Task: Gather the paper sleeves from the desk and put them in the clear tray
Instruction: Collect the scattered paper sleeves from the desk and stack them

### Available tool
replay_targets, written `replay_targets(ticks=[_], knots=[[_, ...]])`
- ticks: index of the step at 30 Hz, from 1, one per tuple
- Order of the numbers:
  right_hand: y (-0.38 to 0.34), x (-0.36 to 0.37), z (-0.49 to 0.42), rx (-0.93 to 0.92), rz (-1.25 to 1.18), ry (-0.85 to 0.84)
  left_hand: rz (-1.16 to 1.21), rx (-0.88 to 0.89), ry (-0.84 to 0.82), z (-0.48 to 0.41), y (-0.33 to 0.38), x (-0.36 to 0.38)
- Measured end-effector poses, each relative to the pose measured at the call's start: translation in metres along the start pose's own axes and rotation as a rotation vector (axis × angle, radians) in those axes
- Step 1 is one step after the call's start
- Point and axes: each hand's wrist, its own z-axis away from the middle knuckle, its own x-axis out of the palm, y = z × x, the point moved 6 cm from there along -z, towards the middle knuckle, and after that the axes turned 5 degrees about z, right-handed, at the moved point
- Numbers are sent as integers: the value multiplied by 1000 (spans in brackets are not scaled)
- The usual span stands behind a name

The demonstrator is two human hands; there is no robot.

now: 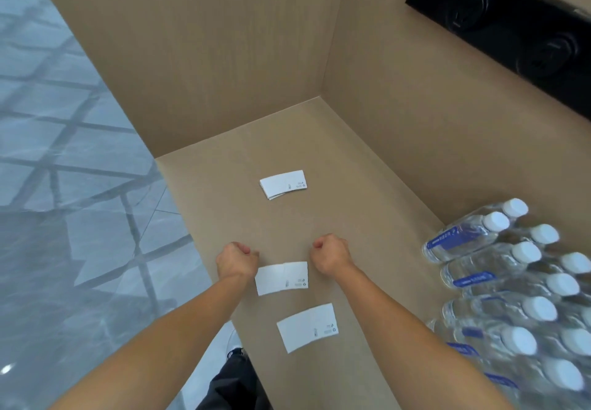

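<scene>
White paper sleeves lie flat on the tan desk (367, 217) in three spots: a small stack at the far middle (283, 184), a middle lot (282, 277), and a single sleeve nearest me (307, 327). My left hand (236, 260) is a closed fist just left of the middle lot, touching or nearly touching its left edge. My right hand (331, 254) is a closed fist just right of the same lot. Neither hand holds anything. No clear tray is in view.
A shrink-wrapped pack of water bottles (511, 284) with white caps fills the desk's right side. Tan panels wall the desk at the back and right, with a black socket panel (511, 35) up on the right wall. The desk's left edge drops to a grey tiled floor (64, 153).
</scene>
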Motion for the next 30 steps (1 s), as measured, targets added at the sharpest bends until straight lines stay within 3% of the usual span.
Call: replay_targets(ticks=[11, 18, 23, 30], knots=[[16, 29, 36, -57, 118, 4, -162, 22, -9, 40, -41, 1], [11, 49, 45, -70, 26, 0, -135, 48, -36, 50, -40, 11], [14, 49, 42, 16, -76, 7, -115, 22, -30, 48, -40, 11], [3, 30, 28, 13, -109, 77, -116, 153, -16, 37, -5, 12]])
